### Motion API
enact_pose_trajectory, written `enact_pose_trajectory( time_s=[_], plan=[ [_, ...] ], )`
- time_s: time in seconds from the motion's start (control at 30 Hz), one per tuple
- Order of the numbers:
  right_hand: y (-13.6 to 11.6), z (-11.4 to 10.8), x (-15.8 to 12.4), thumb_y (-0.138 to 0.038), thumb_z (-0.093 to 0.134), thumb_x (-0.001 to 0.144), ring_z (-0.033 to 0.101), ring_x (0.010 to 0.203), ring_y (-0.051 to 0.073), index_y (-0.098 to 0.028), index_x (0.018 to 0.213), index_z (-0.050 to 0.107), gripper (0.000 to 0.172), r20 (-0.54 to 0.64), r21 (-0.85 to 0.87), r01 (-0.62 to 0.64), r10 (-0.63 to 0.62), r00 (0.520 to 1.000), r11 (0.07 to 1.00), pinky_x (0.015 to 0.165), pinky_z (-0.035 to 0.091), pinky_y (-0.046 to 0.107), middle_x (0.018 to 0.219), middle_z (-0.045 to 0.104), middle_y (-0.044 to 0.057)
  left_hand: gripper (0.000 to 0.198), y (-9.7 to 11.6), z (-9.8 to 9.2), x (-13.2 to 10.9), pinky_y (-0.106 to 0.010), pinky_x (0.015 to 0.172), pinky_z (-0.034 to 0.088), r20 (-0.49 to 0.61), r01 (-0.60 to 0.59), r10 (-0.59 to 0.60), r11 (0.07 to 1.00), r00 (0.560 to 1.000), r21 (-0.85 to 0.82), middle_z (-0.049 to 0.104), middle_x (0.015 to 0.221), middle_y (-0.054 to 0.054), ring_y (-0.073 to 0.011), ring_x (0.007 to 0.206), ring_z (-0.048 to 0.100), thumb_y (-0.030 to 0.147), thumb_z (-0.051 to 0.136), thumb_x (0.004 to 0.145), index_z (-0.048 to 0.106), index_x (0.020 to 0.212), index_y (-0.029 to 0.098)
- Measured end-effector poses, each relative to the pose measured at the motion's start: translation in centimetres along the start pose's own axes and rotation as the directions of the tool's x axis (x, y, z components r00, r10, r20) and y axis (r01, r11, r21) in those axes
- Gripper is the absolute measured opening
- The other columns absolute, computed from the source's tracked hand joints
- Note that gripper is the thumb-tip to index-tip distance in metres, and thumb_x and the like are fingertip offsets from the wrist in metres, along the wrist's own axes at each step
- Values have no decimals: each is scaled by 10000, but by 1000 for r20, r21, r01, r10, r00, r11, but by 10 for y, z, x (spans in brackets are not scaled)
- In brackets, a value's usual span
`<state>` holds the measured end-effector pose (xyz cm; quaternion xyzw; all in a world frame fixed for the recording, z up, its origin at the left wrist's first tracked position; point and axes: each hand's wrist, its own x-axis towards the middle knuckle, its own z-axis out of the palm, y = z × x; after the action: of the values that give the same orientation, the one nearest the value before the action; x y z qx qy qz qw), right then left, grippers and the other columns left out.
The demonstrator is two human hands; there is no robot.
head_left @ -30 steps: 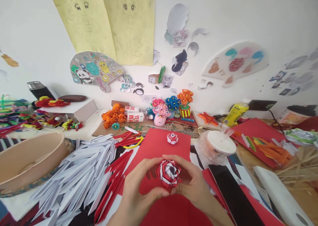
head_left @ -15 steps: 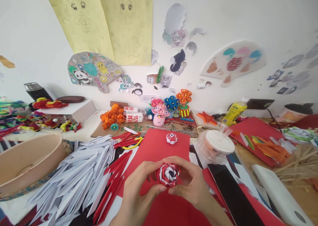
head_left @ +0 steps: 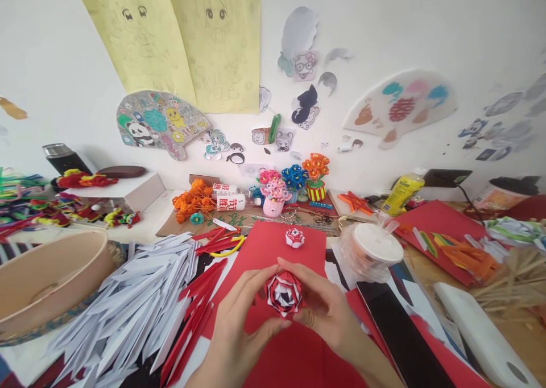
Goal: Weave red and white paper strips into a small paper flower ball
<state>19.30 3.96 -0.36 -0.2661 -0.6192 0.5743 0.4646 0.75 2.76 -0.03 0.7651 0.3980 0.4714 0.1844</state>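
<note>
Between my two hands is a round folded-paper piece [head_left: 284,294] in red and white, with a dark hole at its centre facing me. My left hand [head_left: 243,314] curves round its left side, and my right hand [head_left: 326,305] wraps the right side, thumbs low and fingertips meeting above. The piece is held over a red paper sheet [head_left: 264,251]. A smaller red-and-white folded-paper piece [head_left: 294,238] rests on that sheet, beyond my fingers.
To the left lie a heap of folded white paper strips [head_left: 128,297], red strips [head_left: 196,308] and a round basket [head_left: 51,280]. On the right are a lidded cup [head_left: 377,243], a black phone-like slab [head_left: 401,331] and a white long device [head_left: 478,331]. Flower pots [head_left: 273,206] stand behind.
Both hands have shifted slightly left and up with the paper piece. It has turned so its dark centre hole faces me more directly.
</note>
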Motion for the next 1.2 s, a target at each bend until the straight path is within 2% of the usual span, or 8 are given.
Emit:
enact_pose_trajectory(
  time_s=[0.1,0.27,0.43,0.57,0.73,0.97,1.03,1.2],
  plan=[
    [-4,2,0,-411,642,895,507,1307,261,-384,1371,521,492,42,37,-37,36,998,999,1037,465,364,1392,554,57,488,0,1,-1,-250,696,556,-13,-14,14,999,1000,33,683,1073,-53,-174,828,654,333,675,866,488,1315,290],
    [-4,7,0,-517,701,812,568,1235,297,-309,1423,451,693,79,211,-113,99,992,971,1027,462,435,1370,570,113,368,-6,4,-5,-271,697,546,-62,-29,48,960,997,277,677,1032,-64,-184,825,659,224,609,891,511,1245,232],
    [-2,16,4,-464,686,848,549,1251,283,-249,1273,593,486,-82,189,-129,146,986,974,1015,470,400,1245,651,108,307,-12,10,-10,-304,752,519,-55,-116,168,846,984,521,690,1035,-87,-216,889,671,252,533,943,520,1244,192],
    [0,19,5,-399,673,866,587,1185,269,-240,1192,647,363,-176,178,-167,198,964,970,986,483,381,1180,685,86,310,-12,13,-11,-313,737,495,-25,-161,225,769,974,619,701,999,-90,-223,845,673,225,526,943,528,1249,176],
    [-2,19,5,-326,699,829,597,1142,255,-243,1139,683,321,-195,242,-187,236,952,952,963,479,360,1208,677,72,325,-11,12,-9,-315,719,486,9,-212,274,721,962,659,710,961,-83,-216,799,673,132,506,912,544,1234,162],
    [-5,19,6,-312,712,803,579,1157,272,-231,1135,684,342,-174,255,-211,259,950,944,981,466,389,1179,676,83,346,-9,12,-10,-309,718,492,12,-205,265,717,964,666,720,955,-78,-211,789,682,119,502,899,554,1235,179],
    [-3,18,6,-334,706,810,575,1166,275,-232,1147,676,353,-175,252,-206,254,951,945,991,463,402,1200,665,85,320,-10,13,-10,-308,712,495,10,-199,254,731,967,653,722,952,-74,-214,791,683,137,514,903,560,1216,180],
    [5,19,4,-371,746,791,592,1163,258,-266,1275,583,522,-151,217,-184,220,964,959,1010,466,401,1224,637,75,252,-12,16,-12,-305,686,517,-41,-143,199,819,979,555,719,929,-70,-221,790,680,191,544,893,566,1144,180]
  ],
)
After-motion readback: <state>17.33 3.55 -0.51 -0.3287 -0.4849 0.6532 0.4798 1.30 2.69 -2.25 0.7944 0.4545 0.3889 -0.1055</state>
